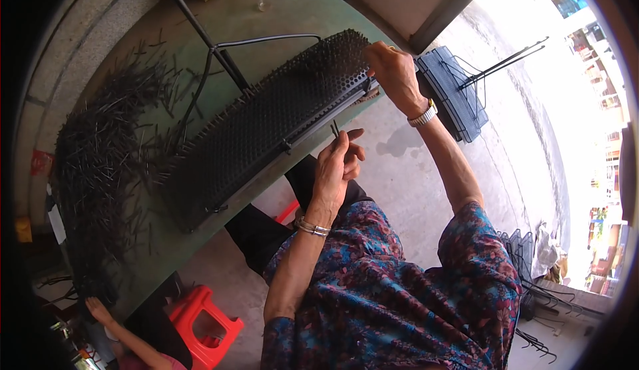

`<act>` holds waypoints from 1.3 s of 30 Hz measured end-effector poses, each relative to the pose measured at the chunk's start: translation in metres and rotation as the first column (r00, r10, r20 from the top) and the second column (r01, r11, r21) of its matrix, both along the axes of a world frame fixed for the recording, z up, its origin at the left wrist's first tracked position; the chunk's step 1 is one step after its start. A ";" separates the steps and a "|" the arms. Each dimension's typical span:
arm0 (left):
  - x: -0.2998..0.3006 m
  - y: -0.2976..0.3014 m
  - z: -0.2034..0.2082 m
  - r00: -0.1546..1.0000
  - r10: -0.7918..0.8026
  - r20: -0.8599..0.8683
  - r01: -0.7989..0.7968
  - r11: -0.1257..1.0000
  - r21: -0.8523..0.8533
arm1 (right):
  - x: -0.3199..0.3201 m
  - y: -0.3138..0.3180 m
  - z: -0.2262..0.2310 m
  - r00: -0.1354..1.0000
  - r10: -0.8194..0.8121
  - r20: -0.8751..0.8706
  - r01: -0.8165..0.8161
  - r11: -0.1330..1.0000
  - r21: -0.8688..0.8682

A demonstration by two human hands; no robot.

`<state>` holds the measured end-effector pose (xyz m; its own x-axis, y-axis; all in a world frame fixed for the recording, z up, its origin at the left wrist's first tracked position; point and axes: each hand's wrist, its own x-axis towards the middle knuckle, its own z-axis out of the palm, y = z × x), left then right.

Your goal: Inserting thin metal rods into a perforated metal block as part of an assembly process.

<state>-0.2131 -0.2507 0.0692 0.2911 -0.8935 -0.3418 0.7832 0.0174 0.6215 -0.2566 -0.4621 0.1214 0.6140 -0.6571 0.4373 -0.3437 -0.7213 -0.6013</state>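
A long black perforated panel [266, 129] lies slanted across the green table [156, 263]. Short dark pegs stand along its far edge and crowd its far right end. My left hand [335, 173] is raised just off the panel's near edge, pinching a few thin black sticks [335, 129] between thumb and forefinger, its other fingers loosely curled. At the panel's right end my right hand [395, 75] has its fingers closed at the corner; whatever they grip is hidden. A large heap of loose black sticks [100, 150] spreads over the table's left side.
A black metal rod frame [213, 47] rises behind the panel. To the right, stacked dark mesh panels [452, 90] stand on the floor. A red plastic stool [206, 323] is at the lower left, near another person's hand [98, 310] beside the heap.
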 end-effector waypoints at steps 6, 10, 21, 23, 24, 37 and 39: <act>0.001 0.001 0.000 1.000 -0.014 0.011 0.014 1.000 -0.005 | 0.011 -0.002 -0.013 0.988 0.114 -0.108 -0.140 0.950 -0.278; -0.002 0.000 0.002 1.000 -0.020 -0.006 0.020 1.000 -0.004 | 0.011 -0.003 -0.008 0.985 0.072 -0.159 -0.115 0.954 -0.278; -0.002 0.003 0.005 0.998 -0.021 0.051 0.024 0.998 -0.051 | 0.008 0.007 -0.015 0.993 -0.004 -0.115 -0.027 0.964 -0.263; -0.003 0.003 0.006 0.998 -0.021 0.054 0.024 0.998 -0.056 | 0.010 0.002 -0.013 0.981 -0.022 -0.193 -0.033 0.961 -0.273; -0.003 0.003 0.006 0.998 -0.024 0.057 0.027 0.998 -0.062 | 0.010 -0.001 -0.012 0.962 -0.043 -0.271 -0.037 0.958 -0.284; -0.003 0.006 0.010 0.971 -0.126 0.202 0.130 0.991 -0.007 | -0.024 0.058 0.023 0.748 0.625 -0.225 -0.435 0.717 0.545; -0.005 0.003 0.008 0.966 -0.139 0.220 0.143 0.990 0.000 | -0.027 0.056 0.027 0.729 0.645 -0.231 -0.457 0.709 0.537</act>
